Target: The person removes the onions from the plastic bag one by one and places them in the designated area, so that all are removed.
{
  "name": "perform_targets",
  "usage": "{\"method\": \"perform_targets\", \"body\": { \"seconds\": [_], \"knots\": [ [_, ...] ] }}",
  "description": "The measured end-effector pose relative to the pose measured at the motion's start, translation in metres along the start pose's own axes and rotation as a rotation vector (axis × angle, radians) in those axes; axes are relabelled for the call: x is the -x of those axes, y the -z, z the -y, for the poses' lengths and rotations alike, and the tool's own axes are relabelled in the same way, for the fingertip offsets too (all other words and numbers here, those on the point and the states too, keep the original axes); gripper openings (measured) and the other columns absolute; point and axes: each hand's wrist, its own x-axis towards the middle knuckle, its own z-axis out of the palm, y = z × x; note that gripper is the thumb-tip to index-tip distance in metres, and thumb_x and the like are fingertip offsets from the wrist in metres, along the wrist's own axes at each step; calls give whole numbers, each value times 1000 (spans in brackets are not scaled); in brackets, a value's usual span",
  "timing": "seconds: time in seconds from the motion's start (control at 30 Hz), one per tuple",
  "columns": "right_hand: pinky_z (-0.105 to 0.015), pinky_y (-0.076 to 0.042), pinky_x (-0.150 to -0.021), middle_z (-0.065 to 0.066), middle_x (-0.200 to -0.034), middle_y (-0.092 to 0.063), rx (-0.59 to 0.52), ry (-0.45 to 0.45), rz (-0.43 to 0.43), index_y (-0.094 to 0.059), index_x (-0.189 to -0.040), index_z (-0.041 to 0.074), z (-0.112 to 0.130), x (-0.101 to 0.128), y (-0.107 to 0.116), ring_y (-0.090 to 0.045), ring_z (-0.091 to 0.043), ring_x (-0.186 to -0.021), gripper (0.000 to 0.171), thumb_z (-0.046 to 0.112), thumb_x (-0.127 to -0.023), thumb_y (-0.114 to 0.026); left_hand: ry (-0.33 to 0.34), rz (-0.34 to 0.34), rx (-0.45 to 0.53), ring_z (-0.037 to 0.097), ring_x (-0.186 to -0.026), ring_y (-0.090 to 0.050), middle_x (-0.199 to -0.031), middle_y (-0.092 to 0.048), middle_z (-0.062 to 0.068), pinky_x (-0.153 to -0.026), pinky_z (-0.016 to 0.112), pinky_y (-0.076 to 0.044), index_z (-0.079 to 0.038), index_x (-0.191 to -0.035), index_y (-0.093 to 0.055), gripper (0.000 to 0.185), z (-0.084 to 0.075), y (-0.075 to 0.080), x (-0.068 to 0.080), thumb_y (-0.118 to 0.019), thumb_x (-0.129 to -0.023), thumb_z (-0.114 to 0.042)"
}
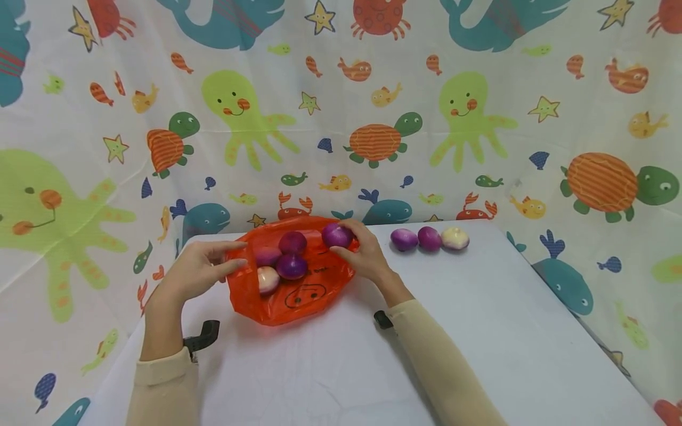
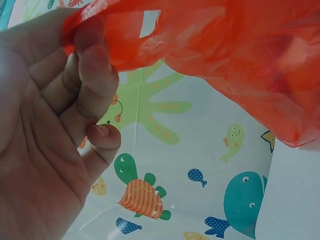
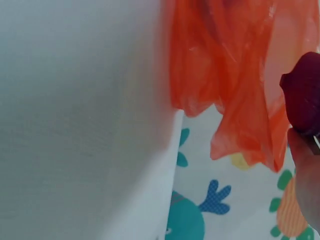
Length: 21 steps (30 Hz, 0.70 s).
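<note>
A red plastic bag (image 1: 277,307) lies with its mouth spread on the table, a face drawn in black on it. Several onions, purple ones (image 1: 292,266) and a pale one (image 1: 267,279), rest inside it. My left hand (image 1: 199,266) pinches the bag's left edge between thumb and fingers; in the left wrist view the red film (image 2: 130,45) passes through the fingers. My right hand (image 1: 364,251) grips a purple onion (image 1: 337,235) over the bag's right side. The right wrist view catches that onion (image 3: 304,95) at its edge, beside hanging red film.
To the right of the bag, two purple onions (image 1: 404,239) and a pale onion (image 1: 455,238) stand in a row near the table's back edge. The white table (image 1: 330,378) meets a curtain (image 1: 319,136) printed with sea animals.
</note>
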Motion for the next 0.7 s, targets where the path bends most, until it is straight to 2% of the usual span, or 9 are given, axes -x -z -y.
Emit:
{"method": "perform_targets", "body": {
  "seconds": [0.23, 0.5, 0.7],
  "knots": [
    [-51, -50, -110, -12, -143, -56, -98, 12, -144, -56, -142, 10, -5, 4, 16, -56, -29, -133, 57, 14, -91, -81, 4, 0, 12, 26, -78, -65, -76, -66, 7, -68, 33, -57, -14, -140, -67, 53, 0, 0, 1, -73, -97, -43],
    [-61, -45, -112, -26, -145, -51, -129, -71, -277, -53, -143, -4, -8, 7, 40, -50, -43, -132, 60, 3, -90, -79, -15, -8, 15, 25, -76, -66, -76, -65, 8, -67, 33, -58, -14, -140, -67, 52, 2, 0, 0, -73, -97, -43],
    [-53, -53, -105, -18, -141, -58, -71, -102, -347, -57, -142, 4, -34, 9, 52, -57, -33, -125, 61, 11, -88, -85, -39, -13, 3, 24, -76, -65, -75, -64, 7, -67, 34, -58, -13, -139, -68, 51, 3, -1, 0, -73, -97, -42]
  ]
}}
